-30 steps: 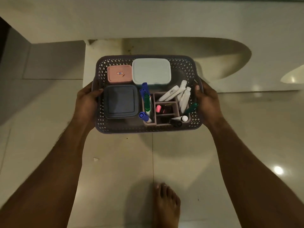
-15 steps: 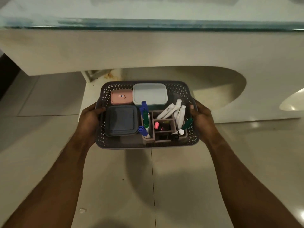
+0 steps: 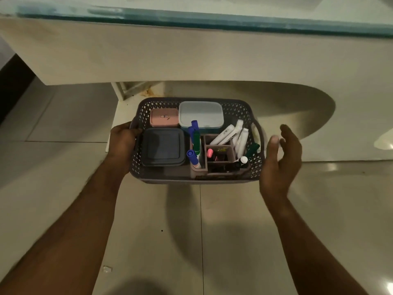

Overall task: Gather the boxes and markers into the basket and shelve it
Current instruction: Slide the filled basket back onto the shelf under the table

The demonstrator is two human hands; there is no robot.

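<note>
A grey perforated basket [image 3: 253, 167] sits low in front of me, its far end over a white lower shelf [image 3: 119, 124] beneath the table. Inside lie a pink box [image 3: 164, 117], a pale blue box [image 3: 201, 113], a dark grey box [image 3: 162, 146] and a brown compartment holder [image 3: 221, 161] with blue, green and white markers [image 3: 226, 134]. My left hand [image 3: 123, 141] grips the basket's left rim. My right hand [image 3: 280, 158] hovers just off the right handle, fingers spread, holding nothing.
A glass-topped white table [image 3: 191, 50] overhangs the shelf, its underside close above the basket. Glossy tiled floor [image 3: 191, 241] spreads below. A curved cut-out in the table base opens at right [image 3: 297, 116]. A small scrap lies on the floor [image 3: 107, 268].
The basket has moved forward and down toward the lower shelf. My right hand has let go of the right handle and opened; the left hand still holds on.
</note>
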